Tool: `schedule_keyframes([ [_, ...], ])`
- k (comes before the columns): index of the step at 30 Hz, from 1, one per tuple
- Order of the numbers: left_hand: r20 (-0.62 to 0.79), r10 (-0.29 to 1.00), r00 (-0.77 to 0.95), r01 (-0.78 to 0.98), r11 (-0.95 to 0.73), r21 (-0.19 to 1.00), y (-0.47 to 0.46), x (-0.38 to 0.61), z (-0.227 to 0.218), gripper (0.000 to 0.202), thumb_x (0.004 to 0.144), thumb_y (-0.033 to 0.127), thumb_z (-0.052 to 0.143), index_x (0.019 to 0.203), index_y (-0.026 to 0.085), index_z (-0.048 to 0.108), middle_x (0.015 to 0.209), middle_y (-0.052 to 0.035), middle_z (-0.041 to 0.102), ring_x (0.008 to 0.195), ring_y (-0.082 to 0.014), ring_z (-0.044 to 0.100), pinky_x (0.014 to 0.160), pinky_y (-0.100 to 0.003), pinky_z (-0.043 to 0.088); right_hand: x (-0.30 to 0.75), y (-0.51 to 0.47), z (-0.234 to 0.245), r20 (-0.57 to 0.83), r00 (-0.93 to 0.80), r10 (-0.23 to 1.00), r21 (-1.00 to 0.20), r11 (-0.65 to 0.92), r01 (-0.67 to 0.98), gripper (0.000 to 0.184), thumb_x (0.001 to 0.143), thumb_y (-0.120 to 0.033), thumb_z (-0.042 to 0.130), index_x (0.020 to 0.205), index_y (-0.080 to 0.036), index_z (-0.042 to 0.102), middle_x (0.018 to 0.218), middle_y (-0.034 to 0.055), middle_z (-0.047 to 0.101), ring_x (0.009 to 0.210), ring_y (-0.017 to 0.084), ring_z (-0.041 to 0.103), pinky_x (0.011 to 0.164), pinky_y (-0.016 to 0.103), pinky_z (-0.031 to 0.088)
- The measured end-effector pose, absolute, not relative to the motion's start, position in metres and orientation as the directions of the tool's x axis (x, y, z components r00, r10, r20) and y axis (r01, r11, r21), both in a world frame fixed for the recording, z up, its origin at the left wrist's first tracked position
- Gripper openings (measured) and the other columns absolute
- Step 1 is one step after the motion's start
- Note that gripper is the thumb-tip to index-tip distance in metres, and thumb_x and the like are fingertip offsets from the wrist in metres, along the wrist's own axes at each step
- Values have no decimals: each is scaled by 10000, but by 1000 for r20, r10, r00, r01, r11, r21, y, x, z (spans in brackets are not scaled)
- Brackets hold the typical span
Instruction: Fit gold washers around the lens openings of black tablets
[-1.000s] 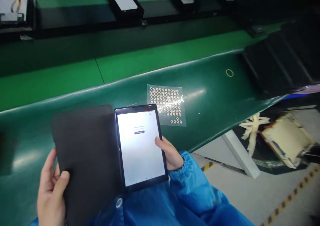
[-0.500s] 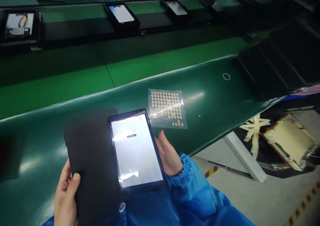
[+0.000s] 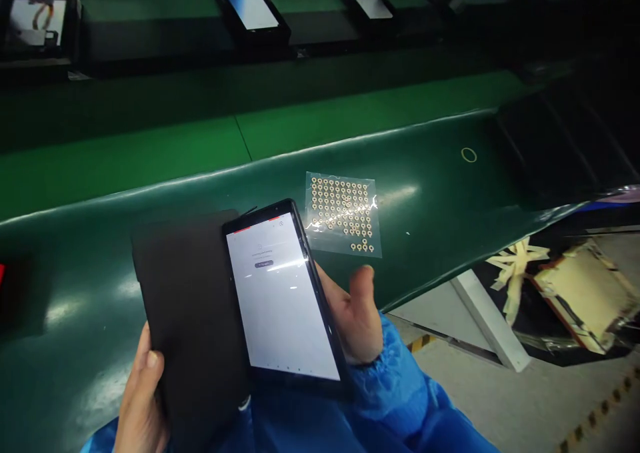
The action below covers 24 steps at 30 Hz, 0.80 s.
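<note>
A tablet (image 3: 287, 299) with a lit, mostly white screen sits in the right half of an open black folio case, above my lap. My left hand (image 3: 145, 393) grips the outer edge of the case's black cover flap (image 3: 193, 319), thumb on top and fingers underneath. At the tablet's right edge is my right hand (image 3: 357, 313), its thumb raised clear of the screen and its fingers hidden behind the tablet, supporting it. Just beyond lies a clear plastic sheet (image 3: 343, 213) bearing rows of small ring-shaped pieces.
A green mat (image 3: 420, 239) covers the bench, with a thin yellowish ring (image 3: 469, 155) on it. Beyond runs a green line carrying black trays with lit screens (image 3: 253, 9). Low at right are a white metal bar (image 3: 493, 319) and a tape-covered piece (image 3: 585, 286).
My right thumb has lifted higher, and the tablet's right side tilts up more. The left hand keeps its grip on the cover. The view has shifted slightly.
</note>
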<state>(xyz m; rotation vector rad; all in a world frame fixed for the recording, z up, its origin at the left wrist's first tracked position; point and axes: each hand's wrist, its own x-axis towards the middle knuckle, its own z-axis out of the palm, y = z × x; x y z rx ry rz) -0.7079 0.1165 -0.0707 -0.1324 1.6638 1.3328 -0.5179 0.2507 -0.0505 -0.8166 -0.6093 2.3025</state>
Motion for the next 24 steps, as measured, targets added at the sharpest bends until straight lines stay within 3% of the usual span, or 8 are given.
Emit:
schedule_keyframes([
  [3, -695, 517, -499, -690, 249, 680, 117, -701, -70, 729, 756, 735, 524, 1373, 347, 489, 1353, -16, 579, 1304, -307, 478, 963, -349, 537, -535, 238, -34, -265, -625, 734, -733, -574, -364, 890, 737, -915, 309, 1428, -364, 424, 1488, -2, 407, 1401, 301, 318, 1124, 492, 297],
  [6, -657, 594, -464, -717, 184, 672, 119, -700, -65, 919, 645, 857, 517, 1378, 304, 491, 1334, -60, 592, 1263, -361, 508, 989, -436, 519, -543, 233, -29, -199, -610, 767, -892, -400, -211, 830, 767, -889, 301, 1314, -328, 574, 1553, -30, 290, 1448, 315, 189, 1179, 482, 176],
  [8, -658, 610, -442, -693, 234, 682, 120, -704, -62, 986, 561, 801, 670, 1386, 295, 479, 1352, -65, 579, 1271, -368, 498, 1011, -432, 502, -539, 235, -38, -176, -616, 767, -941, -315, -122, 762, 814, -840, 302, 1262, -311, 621, 1556, -22, 283, 1457, 314, 153, 1193, 476, 132],
  [10, -706, 539, -459, -682, 295, 669, 121, -709, -62, 926, 577, 630, 795, 1384, 311, 470, 1349, -53, 583, 1269, -345, 507, 1030, -414, 486, -533, 238, -54, -136, -603, 787, -964, -244, -102, 674, 876, -770, 283, 1258, -327, 617, 1545, -18, 298, 1457, 299, 152, 1195, 476, 135],
  [12, -746, 486, -455, -722, 290, 628, 123, -712, -65, 797, 664, 534, 779, 1370, 308, 483, 1335, -51, 594, 1251, -325, 529, 1041, -422, 473, -528, 239, -72, -99, -569, 816, -985, -162, -62, 576, 931, -692, 295, 1278, -341, 592, 1542, -13, 298, 1452, 289, 172, 1192, 482, 156],
  [15, -756, 508, -412, -782, 228, 580, 124, -712, -73, 666, 749, 583, 681, 1326, 285, 532, 1347, -53, 584, 1254, -308, 530, 1072, -427, 443, -528, 235, -96, -84, -543, 836, -995, -41, 92, 437, 972, -541, 429, 1349, -338, 519, 1552, -1, 276, 1443, 294, 198, 1187, 500, 170],
  [20, -756, 444, -482, -757, 224, 614, 126, -705, -79, 634, 751, 482, 737, 1323, 301, 532, 1361, -26, 577, 1289, -250, 504, 1107, -336, 398, -532, 223, -122, -99, -409, 907, -985, -30, 172, 526, 970, -401, 499, 1465, -329, 337, 1593, -5, 164, 1459, 282, 153, 1181, 494, 212],
  [24, -770, 520, -370, -785, 268, 558, 135, -701, -79, 717, 702, 447, 792, 1338, 261, 518, 1297, -68, 623, 1205, -276, 576, 1051, -360, 458, -529, 221, -129, -73, -500, 863, -996, -35, 85, 610, 954, -398, 534, 1498, -294, 280, 1593, 16, 175, 1463, 269, 149, 1196, 467, 187],
])
